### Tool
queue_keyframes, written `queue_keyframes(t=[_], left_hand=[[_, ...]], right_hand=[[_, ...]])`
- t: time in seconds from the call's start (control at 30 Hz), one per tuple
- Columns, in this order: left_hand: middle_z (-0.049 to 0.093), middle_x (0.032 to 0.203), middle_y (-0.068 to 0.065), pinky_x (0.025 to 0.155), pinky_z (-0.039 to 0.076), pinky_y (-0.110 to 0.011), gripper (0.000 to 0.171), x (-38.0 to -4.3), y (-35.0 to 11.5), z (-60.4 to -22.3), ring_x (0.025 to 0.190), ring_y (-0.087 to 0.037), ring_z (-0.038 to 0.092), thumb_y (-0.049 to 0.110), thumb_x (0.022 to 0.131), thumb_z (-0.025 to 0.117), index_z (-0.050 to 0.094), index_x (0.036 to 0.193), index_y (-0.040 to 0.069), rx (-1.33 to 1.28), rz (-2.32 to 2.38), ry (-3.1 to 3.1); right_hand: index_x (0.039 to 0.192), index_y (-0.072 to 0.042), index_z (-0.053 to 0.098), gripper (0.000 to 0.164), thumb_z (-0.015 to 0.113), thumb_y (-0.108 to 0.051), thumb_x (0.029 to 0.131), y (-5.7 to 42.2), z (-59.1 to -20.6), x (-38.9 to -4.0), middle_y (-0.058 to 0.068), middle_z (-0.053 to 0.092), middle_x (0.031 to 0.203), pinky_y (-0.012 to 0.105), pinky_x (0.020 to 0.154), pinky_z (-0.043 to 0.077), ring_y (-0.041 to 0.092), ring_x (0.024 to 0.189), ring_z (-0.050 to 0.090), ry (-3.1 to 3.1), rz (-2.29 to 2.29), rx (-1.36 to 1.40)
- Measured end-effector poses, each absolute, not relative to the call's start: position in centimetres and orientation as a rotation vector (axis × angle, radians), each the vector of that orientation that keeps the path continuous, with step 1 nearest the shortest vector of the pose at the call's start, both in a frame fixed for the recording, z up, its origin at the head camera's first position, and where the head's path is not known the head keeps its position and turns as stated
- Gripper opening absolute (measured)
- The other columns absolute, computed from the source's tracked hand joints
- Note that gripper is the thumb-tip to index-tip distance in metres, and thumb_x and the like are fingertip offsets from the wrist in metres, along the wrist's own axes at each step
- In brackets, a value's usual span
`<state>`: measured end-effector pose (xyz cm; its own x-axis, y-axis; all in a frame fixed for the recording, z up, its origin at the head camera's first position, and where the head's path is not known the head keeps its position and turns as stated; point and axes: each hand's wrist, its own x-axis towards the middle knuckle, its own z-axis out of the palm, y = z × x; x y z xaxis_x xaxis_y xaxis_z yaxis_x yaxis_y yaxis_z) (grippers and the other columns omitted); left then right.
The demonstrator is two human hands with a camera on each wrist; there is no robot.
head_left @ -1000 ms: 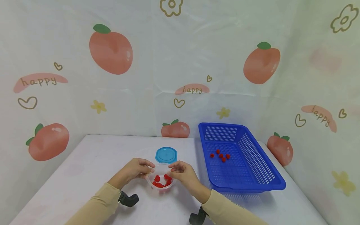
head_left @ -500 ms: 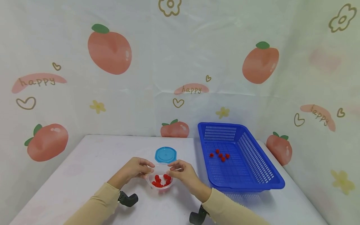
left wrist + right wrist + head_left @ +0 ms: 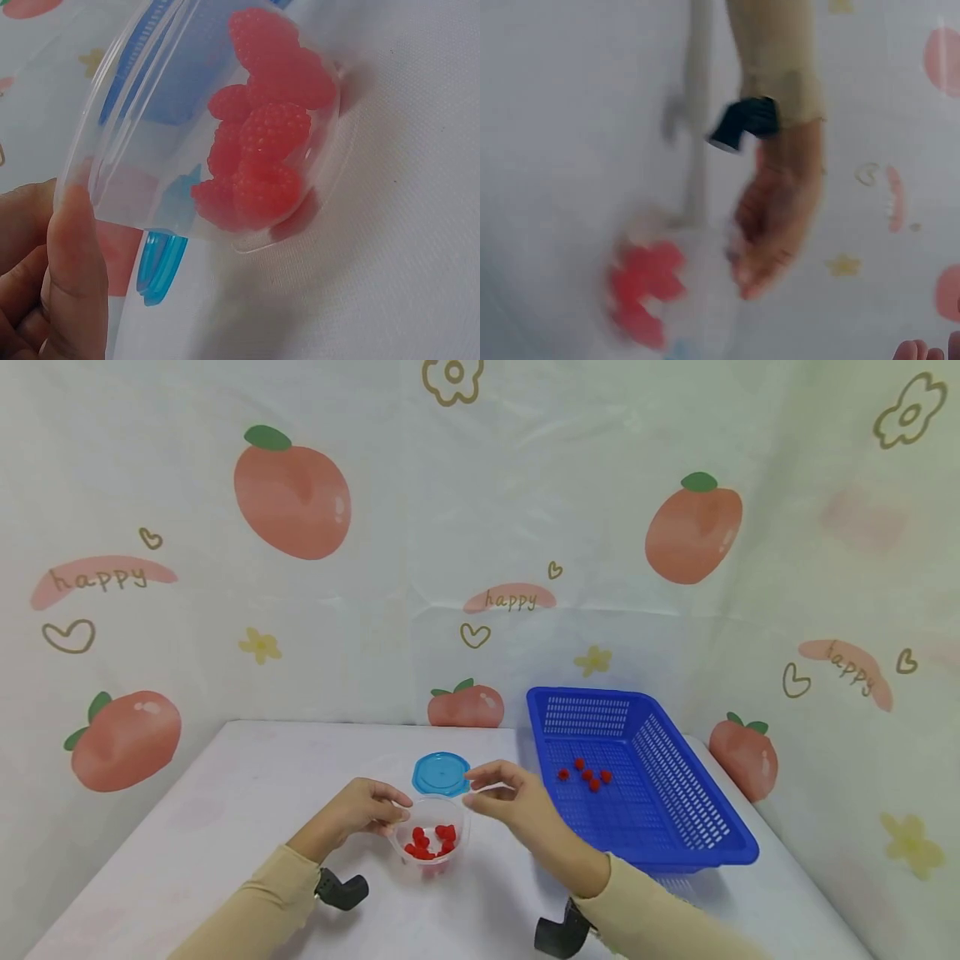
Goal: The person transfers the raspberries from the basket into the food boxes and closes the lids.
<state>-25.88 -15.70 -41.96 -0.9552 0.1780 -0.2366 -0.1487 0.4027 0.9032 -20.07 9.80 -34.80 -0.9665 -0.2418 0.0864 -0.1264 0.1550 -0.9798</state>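
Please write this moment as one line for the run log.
left hand holds clear bowl by rim; right hand near bowl, nothing visibly held; red berries in bowl, others in blue basket; blue lid off, beyond bowl

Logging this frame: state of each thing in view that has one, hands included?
Clear round plastic bowl: upright, uncovered, holding red raspberries
Light-blue plastic lid: off the bowl, lying flat
Dark-blue rectangular plastic basket: upright, holding five small red berries
Left hand: pinching the bowl's rim
Right hand: off the bowl, holding nothing visible

Head view faces fwd/down over tbl; nearer wrist views share tub.
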Motion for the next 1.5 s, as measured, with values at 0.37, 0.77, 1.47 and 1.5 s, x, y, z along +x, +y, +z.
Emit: queue_keyframes(t=[0.37,0.77,1.47,1.5], left_hand=[[0.063,0.077,-0.007,0.062,0.056,-0.026,0.019,-25.9,-15.7,-42.1,0.06,-0.017,0.057,0.014,0.084,0.074,0.072,0.1,0.004,-0.03,1.551,2.395],[0.062,0.077,-0.007,0.061,0.056,-0.026,0.02,-25.9,-15.7,-42.0,0.06,-0.017,0.057,0.014,0.084,0.074,0.072,0.1,0.004,-0.027,1.551,2.395],[0.061,0.078,-0.008,0.061,0.056,-0.026,0.02,-25.8,-15.4,-42.1,0.06,-0.017,0.057,0.015,0.082,0.076,0.072,0.099,0.005,-0.061,1.539,2.406],[0.061,0.078,-0.008,0.061,0.056,-0.026,0.021,-25.8,-15.4,-42.1,0.06,-0.017,0.058,0.016,0.082,0.076,0.072,0.099,0.005,-0.064,1.538,2.406]], right_hand=[[0.115,-0.015,0.063,0.025,0.068,-0.017,0.091,17.9,-28.5,-24.7,-0.005,0.061,0.099,0.025,0.084,0.055,0.01,0.087,0.065,2.442,-2.225,-0.374],[0.116,-0.025,0.059,0.023,0.064,-0.018,0.094,25.6,-30.4,-30.5,-0.006,0.06,0.105,0.018,0.08,0.055,0.005,0.095,0.061,2.473,-2.258,-0.393],[0.137,0.009,0.044,0.047,0.057,-0.011,0.096,30.9,-37.1,-32.7,0.033,0.051,0.133,0.06,0.101,0.041,0.049,0.126,0.046,2.613,-1.386,-0.073],[0.136,0.008,0.045,0.046,0.058,-0.011,0.096,30.9,-37.3,-32.7,0.032,0.051,0.133,0.061,0.101,0.041,0.049,0.126,0.046,2.616,-1.363,-0.062]])
